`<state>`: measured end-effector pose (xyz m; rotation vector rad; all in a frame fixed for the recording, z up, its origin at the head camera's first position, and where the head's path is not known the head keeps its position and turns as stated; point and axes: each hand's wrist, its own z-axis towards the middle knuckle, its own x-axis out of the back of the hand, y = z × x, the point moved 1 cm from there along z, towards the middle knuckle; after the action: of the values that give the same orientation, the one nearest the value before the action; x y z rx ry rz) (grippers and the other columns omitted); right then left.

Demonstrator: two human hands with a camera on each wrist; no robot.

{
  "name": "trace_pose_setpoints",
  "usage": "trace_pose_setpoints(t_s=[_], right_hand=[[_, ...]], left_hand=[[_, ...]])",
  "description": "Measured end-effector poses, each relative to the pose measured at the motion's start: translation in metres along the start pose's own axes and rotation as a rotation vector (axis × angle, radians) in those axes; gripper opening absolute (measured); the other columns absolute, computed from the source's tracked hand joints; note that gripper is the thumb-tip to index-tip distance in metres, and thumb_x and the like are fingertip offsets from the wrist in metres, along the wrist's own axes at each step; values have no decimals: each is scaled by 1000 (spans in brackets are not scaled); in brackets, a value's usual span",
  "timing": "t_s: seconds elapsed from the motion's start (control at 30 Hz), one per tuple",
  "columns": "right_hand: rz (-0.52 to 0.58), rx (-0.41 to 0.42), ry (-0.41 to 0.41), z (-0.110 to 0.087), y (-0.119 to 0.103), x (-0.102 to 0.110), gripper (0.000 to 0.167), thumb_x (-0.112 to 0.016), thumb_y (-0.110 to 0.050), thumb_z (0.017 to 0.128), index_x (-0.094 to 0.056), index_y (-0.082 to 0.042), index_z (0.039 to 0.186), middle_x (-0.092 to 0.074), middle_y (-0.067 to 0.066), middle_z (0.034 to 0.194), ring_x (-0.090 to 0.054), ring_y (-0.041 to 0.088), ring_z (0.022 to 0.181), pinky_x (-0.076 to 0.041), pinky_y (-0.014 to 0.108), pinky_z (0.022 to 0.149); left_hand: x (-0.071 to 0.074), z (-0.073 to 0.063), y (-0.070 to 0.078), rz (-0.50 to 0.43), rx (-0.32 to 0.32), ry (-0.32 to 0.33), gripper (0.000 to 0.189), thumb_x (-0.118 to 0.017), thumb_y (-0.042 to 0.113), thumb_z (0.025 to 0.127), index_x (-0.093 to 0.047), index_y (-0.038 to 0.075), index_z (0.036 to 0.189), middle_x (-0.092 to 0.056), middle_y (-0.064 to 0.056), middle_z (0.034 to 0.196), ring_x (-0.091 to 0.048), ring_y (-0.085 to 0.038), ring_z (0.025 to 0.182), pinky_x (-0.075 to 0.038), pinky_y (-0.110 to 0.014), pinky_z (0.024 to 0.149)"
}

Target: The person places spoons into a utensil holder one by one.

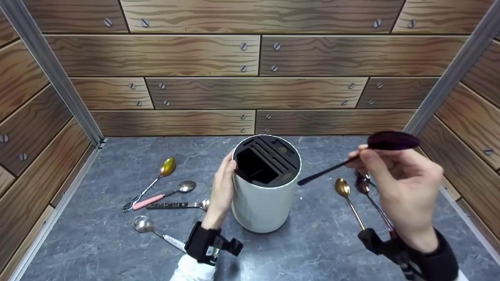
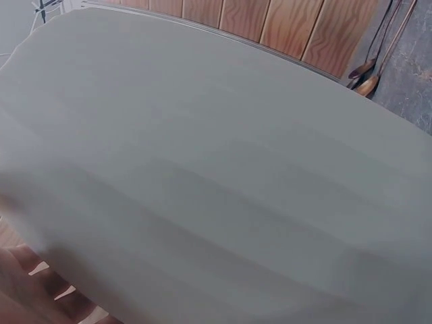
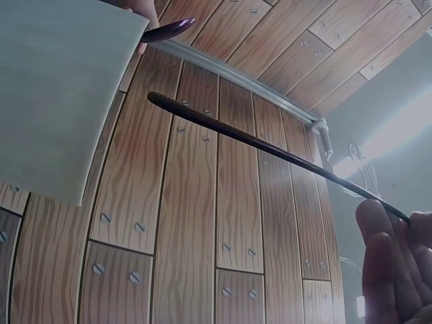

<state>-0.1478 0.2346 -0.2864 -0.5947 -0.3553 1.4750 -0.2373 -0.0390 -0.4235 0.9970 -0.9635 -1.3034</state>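
Note:
My right hand [image 1: 410, 183] pinches a dark purple spoon [image 1: 326, 171] between thumb and fingers, its bowl to the right and its handle end beside the holder's right rim. In the right wrist view the spoon's long handle [image 3: 270, 148] slants up toward the holder. My left hand [image 1: 222, 185] holds the left side of a white utensil holder [image 1: 261, 210], thumb at the rim. The holder stands upright, with a black slotted insert [image 1: 273, 156] and one large opening. A glossy purple tip [image 3: 172, 30] sticks out near its rim in the right wrist view.
Left of the holder lie a yellow-bowled spoon [image 1: 168, 167], a pink-handled spoon [image 1: 148, 201], a dark-handled utensil [image 1: 172, 205] and a white-handled spoon [image 1: 143, 224]. A gold spoon [image 1: 342, 188] and a dark spoon [image 1: 363, 185] lie on the right. Wood-patterned walls [image 1: 195, 93] enclose the grey tabletop [image 1: 101, 249].

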Motion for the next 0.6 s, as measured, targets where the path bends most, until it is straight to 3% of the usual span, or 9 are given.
trace_pose_setpoints(t_s=[0.6], right_hand=[[-70,-50,-91,16,10,-48,8,-68,13,92,-75,10,96,-83,1,87,-78,10,72,-62,18,66]], left_hand=[[1,1,-1,18,-18,0,51,-36,19,111,-44,-5,156,-49,-24,161,-43,-40,154,-31,-55,132]])
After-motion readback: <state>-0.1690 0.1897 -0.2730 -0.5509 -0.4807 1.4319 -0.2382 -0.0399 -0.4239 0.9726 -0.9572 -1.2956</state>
